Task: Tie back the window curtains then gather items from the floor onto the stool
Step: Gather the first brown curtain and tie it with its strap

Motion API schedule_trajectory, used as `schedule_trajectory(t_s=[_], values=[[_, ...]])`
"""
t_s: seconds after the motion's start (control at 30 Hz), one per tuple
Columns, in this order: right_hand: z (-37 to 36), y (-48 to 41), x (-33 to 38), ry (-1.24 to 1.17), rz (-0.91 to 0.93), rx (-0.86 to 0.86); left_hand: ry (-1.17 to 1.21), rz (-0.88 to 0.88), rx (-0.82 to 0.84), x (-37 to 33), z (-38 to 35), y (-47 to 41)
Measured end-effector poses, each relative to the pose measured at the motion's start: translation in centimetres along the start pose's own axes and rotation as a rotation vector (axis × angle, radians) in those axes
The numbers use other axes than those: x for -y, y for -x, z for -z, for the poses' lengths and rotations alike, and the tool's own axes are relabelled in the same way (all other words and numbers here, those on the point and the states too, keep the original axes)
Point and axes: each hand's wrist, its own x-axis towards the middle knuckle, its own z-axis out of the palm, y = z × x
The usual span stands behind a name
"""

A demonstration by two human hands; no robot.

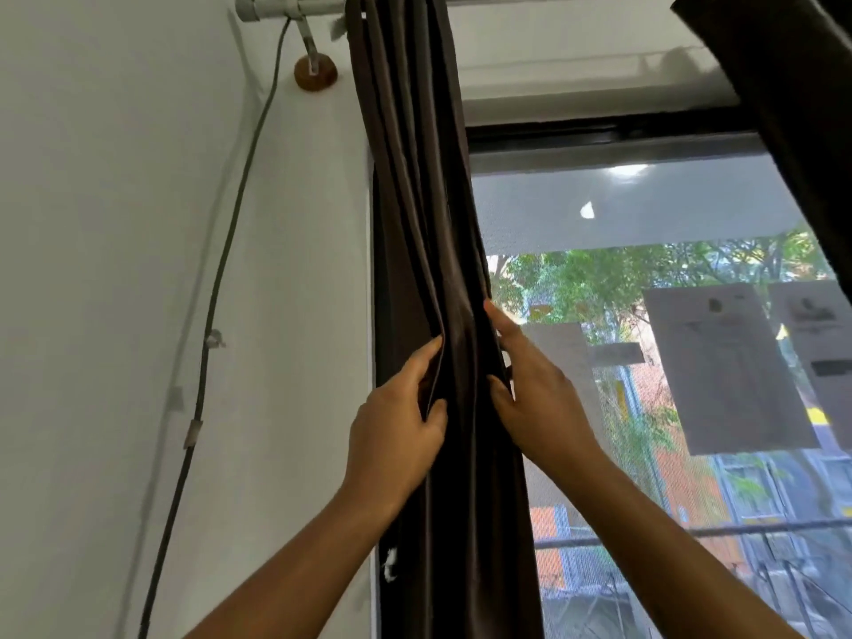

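Left hand [396, 426] pinches a fold of the gathered brown curtain [428, 214]; right hand [541, 398] curls its fingers round the window-side edge. Loosening either grip could let the pleats spread.

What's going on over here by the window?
A person is gathering the dark curtain into a bunch at the left edge of the window. The left hand pinches a fold on one side, and the right hand wraps round the other side, squeezing the fabric together. It hangs from the rod above. No tie-back is visible yet. A second curtain shows at the upper right. The floor and stool are out of view.
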Motion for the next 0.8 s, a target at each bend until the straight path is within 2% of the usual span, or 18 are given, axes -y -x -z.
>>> schedule_trajectory(t_s=[0.07, 0.13, 0.2, 0.3, 0.4, 0.57, 0.63, 0.73, 0.8], values=[[-0.2, 1.7, 0.6, -0.034, 0.001, -0.028, -0.033, -0.008, -0.001, 0.2, -0.1, 1.8], [-0.3, 2.7, 1.8, -0.176, -0.094, -0.036, 0.032, 0.011, 0.000, 0.5, -0.1, 3.2], [-0.9, 3.2, 2.8, -0.220, -0.209, 0.017, 0.132, 0.072, 0.004, 0.6, 0.0, 4.6], [-2.5, 3.5, 3.6, -0.118, -0.290, 0.142, 0.181, 0.160, 0.022, 1.3, 0.2, 7.3], [-3.7, 4.8, 3.4, -0.076, -0.330, 0.166, 0.191, 0.254, -0.025, 2.9, 0.3, 10.5], [-6.1, 9.2, 2.8, 0.108, -0.291, 0.055, 0.187, 0.456, -0.169, 5.3, 0.8, 15.1], [-7.3, 11.2, 2.9, 0.281, -0.193, -0.063, 0.201, 0.498, -0.222, 5.9, 0.8, 16.3], [-8.0, 12.7, 3.3, 0.418, 0.192, -0.270, 0.189, 0.514, -0.297, 5.9, 1.0, 16.9], [-8.3, 12.5, 4.1, 0.387, 0.451, -0.217, 0.193, 0.508, -0.341, 5.7, 1.2, 16.7]])
